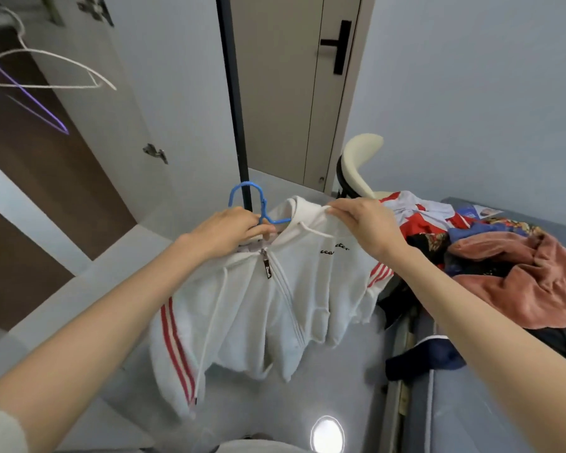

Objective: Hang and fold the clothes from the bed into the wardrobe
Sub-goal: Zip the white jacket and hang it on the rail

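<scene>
Home bedroom: bed (490, 416) at 4 o'clock heaped with clothes (517, 273); open wardrobe (30, 178) with hangers (46, 70) at 10 o'clock; door (294, 93) at 12.

Left arm: bare, reaching forward from lower left, pale sleeve edge at the shoulder. Left hand (229, 232): back up, fingers curled round the neck of a blue hanger (264, 209). Right arm: bare, reaching forward from lower right. Right hand (363, 223): back up, fingertips pinching the hood edge of a white hoodie (275, 305).
</scene>
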